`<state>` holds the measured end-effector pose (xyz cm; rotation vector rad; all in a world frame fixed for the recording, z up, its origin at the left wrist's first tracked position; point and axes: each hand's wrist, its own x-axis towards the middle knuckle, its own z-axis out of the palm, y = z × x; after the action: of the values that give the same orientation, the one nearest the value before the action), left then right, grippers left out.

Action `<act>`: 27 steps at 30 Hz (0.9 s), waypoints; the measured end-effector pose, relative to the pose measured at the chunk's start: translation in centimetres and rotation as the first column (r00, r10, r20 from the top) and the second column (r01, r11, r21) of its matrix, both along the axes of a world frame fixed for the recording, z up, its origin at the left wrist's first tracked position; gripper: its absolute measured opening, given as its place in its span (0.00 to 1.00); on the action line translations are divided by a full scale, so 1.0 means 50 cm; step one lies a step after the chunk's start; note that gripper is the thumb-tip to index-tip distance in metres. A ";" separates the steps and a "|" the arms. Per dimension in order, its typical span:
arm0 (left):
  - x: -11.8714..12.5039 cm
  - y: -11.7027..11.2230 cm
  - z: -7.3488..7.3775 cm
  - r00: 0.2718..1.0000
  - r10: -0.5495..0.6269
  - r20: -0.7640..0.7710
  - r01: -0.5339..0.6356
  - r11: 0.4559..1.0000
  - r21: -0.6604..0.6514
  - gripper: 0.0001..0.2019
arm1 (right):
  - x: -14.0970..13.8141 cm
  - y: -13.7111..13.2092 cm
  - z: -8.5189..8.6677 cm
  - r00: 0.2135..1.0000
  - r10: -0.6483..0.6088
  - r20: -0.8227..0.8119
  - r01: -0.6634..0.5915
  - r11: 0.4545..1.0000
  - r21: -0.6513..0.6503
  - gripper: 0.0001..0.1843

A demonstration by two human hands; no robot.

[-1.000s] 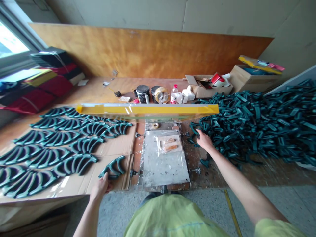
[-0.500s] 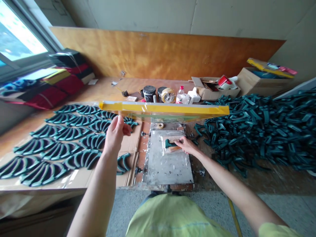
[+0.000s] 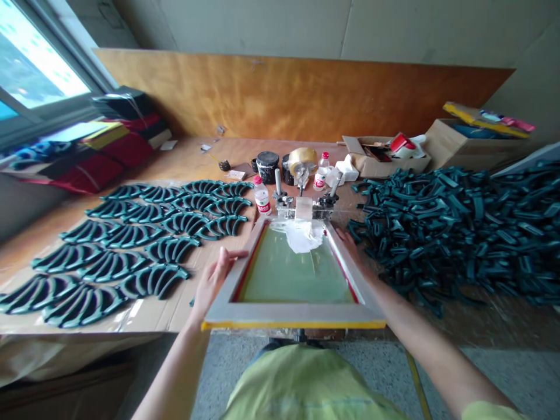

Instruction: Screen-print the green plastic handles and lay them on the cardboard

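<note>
A screen-printing frame (image 3: 292, 315) with green mesh and a patch of white ink (image 3: 301, 236) lies lowered over the print plate in front of me. My left hand (image 3: 214, 279) grips the frame's left side rail, thumb on top. My right hand (image 3: 350, 245) is against the right rail, mostly hidden behind it, so its fingers barely show. The green part placed on the plate is hidden under the screen. The frame's hinge clamps (image 3: 301, 201) sit at its far end.
Rows of dark green curved plastic parts (image 3: 126, 245) lie on cardboard at the left. A large heap of the same parts (image 3: 459, 227) fills the right. Ink cans (image 3: 266, 166), a tape roll (image 3: 301, 157), bottles (image 3: 261, 195) and cardboard boxes (image 3: 380, 157) stand behind.
The raised frame has swung down flat over the plate. My left hand went from the air to its left rail; my right hand left the part on the plate and moved to the right rail.
</note>
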<state>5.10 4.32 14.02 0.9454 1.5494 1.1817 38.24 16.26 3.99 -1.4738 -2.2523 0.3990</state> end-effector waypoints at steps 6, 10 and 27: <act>0.003 -0.059 -0.174 0.995 -0.038 0.088 0.054 0.980 -0.192 0.45 | -0.006 0.075 0.074 0.990 -0.139 -0.009 0.139 0.971 0.195 0.25; 0.006 -0.053 -0.232 0.999 -0.039 0.037 0.046 0.979 -0.198 0.44 | -0.119 0.109 0.102 0.982 0.077 0.173 -0.103 0.984 0.144 0.27; 0.008 -0.056 -0.249 0.999 -0.019 0.036 0.026 0.980 -0.196 0.35 | -0.080 0.022 0.085 0.883 0.409 0.228 -0.421 0.907 0.001 0.10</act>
<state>5.50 1.53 1.57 0.8060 1.5917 1.0029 34.25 17.38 8.26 -1.0420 -2.7448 0.3081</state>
